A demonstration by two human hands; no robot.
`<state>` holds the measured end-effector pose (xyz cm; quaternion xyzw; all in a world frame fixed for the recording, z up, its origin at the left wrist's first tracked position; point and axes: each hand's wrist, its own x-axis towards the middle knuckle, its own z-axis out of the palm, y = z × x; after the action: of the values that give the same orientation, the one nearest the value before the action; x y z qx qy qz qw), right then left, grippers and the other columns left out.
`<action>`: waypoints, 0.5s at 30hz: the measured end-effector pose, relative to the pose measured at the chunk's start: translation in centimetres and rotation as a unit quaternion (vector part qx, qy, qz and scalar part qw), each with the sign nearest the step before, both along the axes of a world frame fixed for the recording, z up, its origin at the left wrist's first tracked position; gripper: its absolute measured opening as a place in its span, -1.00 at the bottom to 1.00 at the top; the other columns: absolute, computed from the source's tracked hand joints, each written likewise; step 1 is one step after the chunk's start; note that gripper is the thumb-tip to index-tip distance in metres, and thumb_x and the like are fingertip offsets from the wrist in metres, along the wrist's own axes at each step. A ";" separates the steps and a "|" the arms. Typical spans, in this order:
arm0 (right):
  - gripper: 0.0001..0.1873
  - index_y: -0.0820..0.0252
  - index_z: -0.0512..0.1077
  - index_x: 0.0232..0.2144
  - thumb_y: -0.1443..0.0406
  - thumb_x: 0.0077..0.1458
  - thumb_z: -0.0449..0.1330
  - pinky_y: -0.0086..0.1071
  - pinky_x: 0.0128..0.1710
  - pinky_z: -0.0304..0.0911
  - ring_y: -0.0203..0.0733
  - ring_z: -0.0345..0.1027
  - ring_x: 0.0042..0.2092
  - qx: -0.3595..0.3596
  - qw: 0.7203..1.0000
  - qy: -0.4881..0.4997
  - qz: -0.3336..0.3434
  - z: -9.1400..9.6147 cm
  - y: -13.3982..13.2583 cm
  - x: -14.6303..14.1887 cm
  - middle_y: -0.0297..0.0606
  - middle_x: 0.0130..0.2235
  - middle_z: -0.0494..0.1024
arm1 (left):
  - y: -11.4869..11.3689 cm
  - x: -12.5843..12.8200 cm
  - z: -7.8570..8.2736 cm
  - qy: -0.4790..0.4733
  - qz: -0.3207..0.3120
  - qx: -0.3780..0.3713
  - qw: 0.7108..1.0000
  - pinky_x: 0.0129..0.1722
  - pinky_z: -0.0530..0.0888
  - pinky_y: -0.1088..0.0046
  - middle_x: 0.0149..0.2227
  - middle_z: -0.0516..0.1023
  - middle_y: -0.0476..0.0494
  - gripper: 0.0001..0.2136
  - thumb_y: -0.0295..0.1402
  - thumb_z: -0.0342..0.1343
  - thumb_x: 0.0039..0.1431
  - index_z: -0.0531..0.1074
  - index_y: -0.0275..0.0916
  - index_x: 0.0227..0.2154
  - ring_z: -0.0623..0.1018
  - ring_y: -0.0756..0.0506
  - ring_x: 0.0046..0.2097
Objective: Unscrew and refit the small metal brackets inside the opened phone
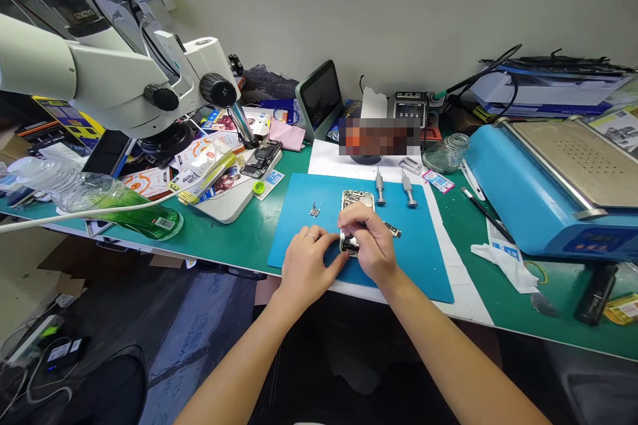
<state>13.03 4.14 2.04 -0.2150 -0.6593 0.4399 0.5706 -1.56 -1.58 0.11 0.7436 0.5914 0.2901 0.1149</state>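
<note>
An opened phone body [357, 202] lies on a blue work mat [299, 232] at the middle of the green bench. My left hand [308, 264], with a ring on one finger, rests on the mat against the phone's near left corner, fingers curled. My right hand [371, 242] covers the phone's near end, fingers pinched together over it; what they hold is hidden. A small metal part [314, 211] lies on the mat to the left, another [393, 231] just right of my right hand.
Two grey screwdrivers [379, 187] [409, 191] stand at the mat's far edge. A white microscope [114, 80] looms at left above a green bottle [124, 209]. A blue heating machine [548, 186] sits at right, a glass jar [448, 153] and small screen [321, 99] behind.
</note>
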 end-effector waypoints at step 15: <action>-0.70 0.04 0.47 -0.24 0.45 0.30 -0.01 -0.21 -0.30 0.21 -0.15 0.26 -0.31 -0.003 1.000 -0.024 -0.003 0.0 0.0 0.0 -0.28 -0.28 0.43 | 0.0 0.0 0.1 -0.002 0.001 -0.008 1.000 -0.18 0.44 0.24 -0.20 0.57 -0.09 -0.81 -0.24 0.26 0.33 0.55 -0.10 -0.03 0.50 -0.19 -0.15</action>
<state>13.07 4.10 2.06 -0.2293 -0.6705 0.4353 0.5553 -1.56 -1.57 0.21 0.7414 0.5944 0.2868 0.1217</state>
